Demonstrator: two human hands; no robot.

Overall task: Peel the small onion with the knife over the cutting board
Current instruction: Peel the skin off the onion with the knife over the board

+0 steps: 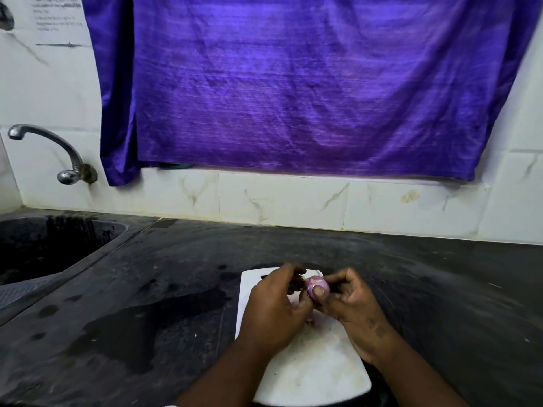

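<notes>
Home kitchen, sink, wall tap, tiled backsplash

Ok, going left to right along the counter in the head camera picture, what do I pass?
sink → wet patch → left hand → onion → right hand. The cutting board lies under both hands, so it is left out.
</notes>
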